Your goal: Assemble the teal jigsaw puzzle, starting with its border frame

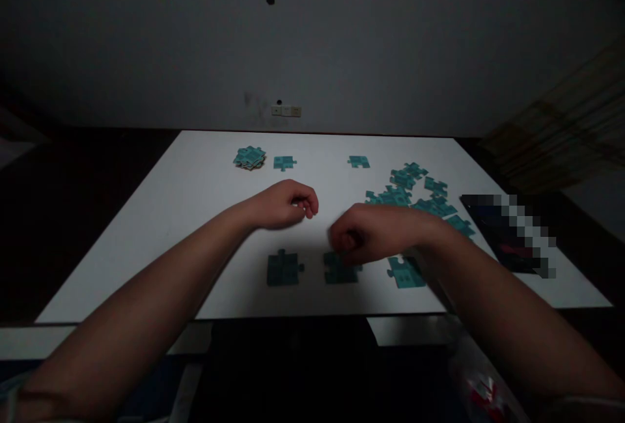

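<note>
My left hand (pixel 287 204) hovers over the middle of the white table (pixel 166 215), its fingers curled in and no piece showing in them. To its right, my right hand (pixel 374 231) is curled into a loose fist, slightly blurred, with nothing visible in it. It partly covers a teal puzzle piece (pixel 344 272) near the front edge. Another puzzle piece (pixel 283 270) lies left of that one, and a third puzzle piece (pixel 407 273) lies right of it, below my right wrist. Two more lie apart at the back: a left puzzle piece (pixel 284 163) and a right puzzle piece (pixel 359 161).
A stack of teal puzzle pieces (pixel 249 157) stands at the back left. Several loose pieces (pixel 434 205) are spread on the right. Beside them lies a dark flat object (pixel 502 234), partly pixelated. A clear plastic bag (pixel 481 377) with red contents is below the front edge.
</note>
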`<state>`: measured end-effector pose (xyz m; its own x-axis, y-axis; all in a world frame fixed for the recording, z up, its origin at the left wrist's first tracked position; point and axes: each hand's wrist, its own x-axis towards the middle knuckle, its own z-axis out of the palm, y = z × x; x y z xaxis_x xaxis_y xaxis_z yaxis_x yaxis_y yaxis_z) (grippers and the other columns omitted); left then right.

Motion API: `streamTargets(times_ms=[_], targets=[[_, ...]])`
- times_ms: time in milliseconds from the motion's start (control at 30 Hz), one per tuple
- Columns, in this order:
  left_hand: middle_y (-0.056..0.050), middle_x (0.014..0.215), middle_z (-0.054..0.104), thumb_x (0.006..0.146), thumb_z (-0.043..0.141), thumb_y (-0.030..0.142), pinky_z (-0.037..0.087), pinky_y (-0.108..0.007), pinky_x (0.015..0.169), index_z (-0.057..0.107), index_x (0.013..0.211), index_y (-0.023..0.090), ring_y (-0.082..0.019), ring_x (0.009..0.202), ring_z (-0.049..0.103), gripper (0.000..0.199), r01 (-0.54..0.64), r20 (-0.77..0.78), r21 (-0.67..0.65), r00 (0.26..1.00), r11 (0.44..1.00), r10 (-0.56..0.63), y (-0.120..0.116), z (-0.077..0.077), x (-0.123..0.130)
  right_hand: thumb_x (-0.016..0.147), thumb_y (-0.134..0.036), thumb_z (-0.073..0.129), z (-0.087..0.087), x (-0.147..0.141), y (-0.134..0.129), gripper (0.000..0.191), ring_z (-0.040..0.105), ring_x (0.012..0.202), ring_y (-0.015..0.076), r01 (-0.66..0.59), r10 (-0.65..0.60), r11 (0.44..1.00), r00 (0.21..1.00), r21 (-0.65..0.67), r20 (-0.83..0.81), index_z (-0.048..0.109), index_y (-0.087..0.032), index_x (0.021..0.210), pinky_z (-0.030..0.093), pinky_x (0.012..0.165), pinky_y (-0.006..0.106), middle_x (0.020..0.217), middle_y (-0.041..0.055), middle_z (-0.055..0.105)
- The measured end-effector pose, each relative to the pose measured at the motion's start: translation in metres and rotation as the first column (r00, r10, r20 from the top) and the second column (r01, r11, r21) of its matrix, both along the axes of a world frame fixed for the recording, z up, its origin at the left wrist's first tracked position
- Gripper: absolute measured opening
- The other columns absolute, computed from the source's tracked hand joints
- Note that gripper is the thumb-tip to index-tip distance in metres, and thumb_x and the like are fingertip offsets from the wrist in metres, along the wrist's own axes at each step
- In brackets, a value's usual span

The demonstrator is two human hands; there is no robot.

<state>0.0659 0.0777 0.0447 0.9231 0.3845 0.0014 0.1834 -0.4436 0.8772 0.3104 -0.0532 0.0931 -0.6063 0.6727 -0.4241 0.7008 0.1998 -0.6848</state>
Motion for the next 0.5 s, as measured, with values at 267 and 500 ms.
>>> streamTargets(times_ms=[267,500], targets=[[-0.003,0.091,0.084,0.069,0.063,0.016,0.056,-0.033,0.083,0.083,0.094,0.02,-0.021,0.085,0.072,0.032,-0.01,-0.019,0.008,1.0,1.0,0.011,0.0,0.003,-0.001,0.091,-0.032,0.084,0.012,0.017,0.002,0.016,0.058,0.068,0.0157,0.126,-0.131,0.985,0.991,0.119,0.027,0.072,-0.023,0.083,0.04,0.068,0.033,0.075,-0.0023,0.07],[-0.006,0.094,0.085,0.074,0.065,0.021,0.058,-0.035,0.084,0.083,0.096,0.021,-0.023,0.088,0.076,0.029,-0.002,-0.017,0.022,1.0,1.0,0.002,0.003,0.002,-0.003,0.09,-0.034,0.081,0.013,0.101,0.009,0.012,0.068,0.078,0.0244,0.379,-0.489,0.821,0.853,0.428,0.182,0.081,-0.023,0.093,0.045,0.075,0.039,0.089,0.007,0.08]])
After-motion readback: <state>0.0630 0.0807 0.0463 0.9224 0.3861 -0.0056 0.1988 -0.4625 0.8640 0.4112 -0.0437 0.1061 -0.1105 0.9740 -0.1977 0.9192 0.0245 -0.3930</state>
